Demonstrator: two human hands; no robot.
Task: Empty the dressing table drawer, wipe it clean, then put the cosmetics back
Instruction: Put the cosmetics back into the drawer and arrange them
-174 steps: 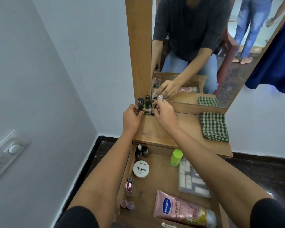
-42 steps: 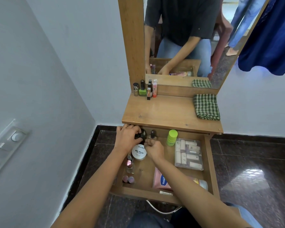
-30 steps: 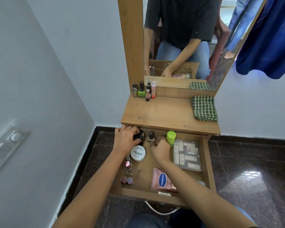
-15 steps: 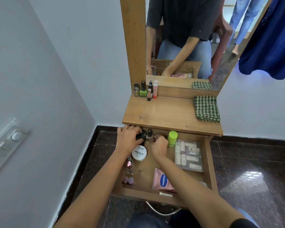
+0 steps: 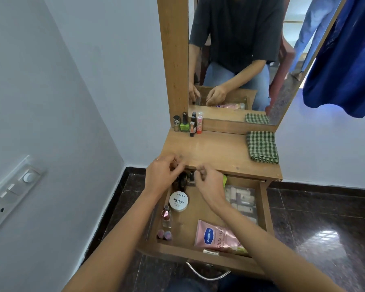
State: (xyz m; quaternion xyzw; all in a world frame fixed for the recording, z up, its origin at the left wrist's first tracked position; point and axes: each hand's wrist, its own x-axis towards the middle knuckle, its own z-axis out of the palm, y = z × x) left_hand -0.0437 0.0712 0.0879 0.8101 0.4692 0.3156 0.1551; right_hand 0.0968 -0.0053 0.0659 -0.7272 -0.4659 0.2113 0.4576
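Your drawer (image 5: 263, 209) stands pulled out under the tabletop (image 5: 217, 152); your left hand (image 5: 162, 178) and right hand (image 5: 209, 184) hover at its back over dark bottles (image 5: 182, 181), fingers curled, grip blurred, so I cannot tell; inside lie a "NAIL POLISH" tub (image 5: 178, 201) and "Vaseline" tube (image 5: 218, 238); a checked cloth (image 5: 261, 147) sits on top; white walls, dark tiled floor (image 5: 325, 218).

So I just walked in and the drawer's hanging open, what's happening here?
A person is emptying the open wooden drawer. Both hands, left hand and right hand, are at small dark nail polish bottles in its back left corner. A few small bottles already stand on the wooden tabletop beside a folded green checked cloth. Most items remain inside.
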